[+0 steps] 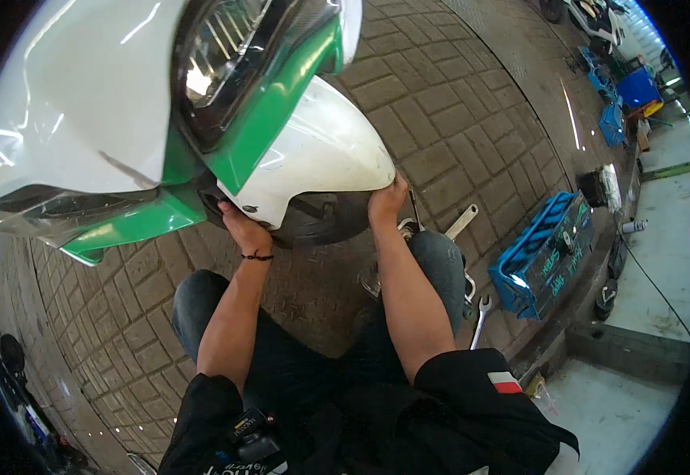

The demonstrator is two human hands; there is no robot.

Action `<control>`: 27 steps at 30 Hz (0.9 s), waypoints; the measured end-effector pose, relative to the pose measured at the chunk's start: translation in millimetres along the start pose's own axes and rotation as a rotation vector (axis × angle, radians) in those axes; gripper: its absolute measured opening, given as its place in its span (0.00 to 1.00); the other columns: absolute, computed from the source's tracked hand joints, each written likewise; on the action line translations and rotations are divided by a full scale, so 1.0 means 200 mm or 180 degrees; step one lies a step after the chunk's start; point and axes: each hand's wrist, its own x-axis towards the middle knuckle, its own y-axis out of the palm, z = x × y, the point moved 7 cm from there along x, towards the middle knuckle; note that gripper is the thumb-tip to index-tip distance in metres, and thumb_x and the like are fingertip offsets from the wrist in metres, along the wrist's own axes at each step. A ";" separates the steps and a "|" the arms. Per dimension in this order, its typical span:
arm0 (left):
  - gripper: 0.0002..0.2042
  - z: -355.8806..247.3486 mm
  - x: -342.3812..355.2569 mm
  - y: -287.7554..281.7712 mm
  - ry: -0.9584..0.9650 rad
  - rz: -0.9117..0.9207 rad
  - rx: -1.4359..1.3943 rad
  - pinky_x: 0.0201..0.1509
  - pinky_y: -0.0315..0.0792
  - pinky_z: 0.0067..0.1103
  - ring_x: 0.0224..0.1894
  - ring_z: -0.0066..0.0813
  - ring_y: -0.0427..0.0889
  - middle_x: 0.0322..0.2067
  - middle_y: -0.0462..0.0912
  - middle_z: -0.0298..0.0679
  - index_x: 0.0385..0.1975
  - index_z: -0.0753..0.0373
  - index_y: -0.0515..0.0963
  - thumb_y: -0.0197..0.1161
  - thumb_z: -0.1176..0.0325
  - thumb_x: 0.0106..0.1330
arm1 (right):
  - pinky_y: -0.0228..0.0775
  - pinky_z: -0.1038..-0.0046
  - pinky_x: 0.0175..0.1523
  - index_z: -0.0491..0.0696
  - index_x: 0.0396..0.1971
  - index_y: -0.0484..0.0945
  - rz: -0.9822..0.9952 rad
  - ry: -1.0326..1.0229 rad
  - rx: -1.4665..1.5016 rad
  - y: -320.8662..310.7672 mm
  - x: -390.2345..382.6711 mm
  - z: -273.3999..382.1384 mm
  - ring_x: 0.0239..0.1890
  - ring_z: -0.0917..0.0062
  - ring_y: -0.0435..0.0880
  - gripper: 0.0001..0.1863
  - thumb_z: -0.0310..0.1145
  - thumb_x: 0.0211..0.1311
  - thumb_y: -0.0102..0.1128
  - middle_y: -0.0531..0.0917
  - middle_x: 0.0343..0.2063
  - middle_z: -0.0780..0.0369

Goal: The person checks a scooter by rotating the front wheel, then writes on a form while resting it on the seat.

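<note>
A white front mudguard lies over the dark front wheel of a scooter with a white and green body. My left hand grips the mudguard's near left edge, close to a small bolt, its fingers partly hidden under the bodywork. At the mudguard's right end, my right hand is closed round the tip, fingers mostly out of sight beneath it. Above the mudguard, the headlight sits between green panels.
To my right, a blue crate stands on the brick-patterned floor. Spanners lie beside my right knee. Further right runs a raised ledge; more blue boxes stand at the far right. Another vehicle shows at the left rim.
</note>
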 end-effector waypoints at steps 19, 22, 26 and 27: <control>0.35 0.05 0.00 -0.03 0.0167 -0.0416 -0.0204 0.48 0.67 0.28 0.44 0.31 0.73 0.43 0.75 0.42 0.48 0.71 0.68 0.37 0.38 0.68 | 0.68 0.65 0.49 0.34 0.42 0.77 -0.0078 0.0070 -0.0210 -0.02 -0.02 -0.02 0.44 0.56 0.80 0.20 0.36 0.64 0.44 0.82 0.39 0.48; 0.36 0.07 0.01 -0.05 0.0079 -0.0532 -0.0233 0.51 0.66 0.28 0.46 0.31 0.72 0.46 0.74 0.43 0.49 0.70 0.67 0.39 0.35 0.66 | 0.67 0.65 0.51 0.33 0.45 0.76 -0.0091 0.0184 -0.0295 -0.02 -0.02 -0.02 0.46 0.56 0.79 0.21 0.36 0.64 0.45 0.81 0.41 0.47; 0.38 0.05 0.00 0.00 -0.0101 -0.0098 -0.0224 0.61 0.62 0.32 0.57 0.36 0.66 0.58 0.65 0.42 0.64 0.64 0.55 0.39 0.36 0.67 | 0.66 0.66 0.54 0.32 0.47 0.74 0.0049 0.0200 0.0088 0.00 0.01 -0.11 0.50 0.57 0.77 0.22 0.37 0.66 0.44 0.79 0.44 0.45; 0.37 0.04 0.01 0.01 -0.0021 -0.0213 -0.0165 0.56 0.63 0.30 0.53 0.34 0.68 0.53 0.68 0.43 0.57 0.67 0.61 0.39 0.35 0.66 | 0.66 0.66 0.54 0.32 0.47 0.74 0.0042 0.0196 0.0078 -0.01 0.02 -0.14 0.50 0.57 0.77 0.22 0.37 0.66 0.44 0.79 0.44 0.45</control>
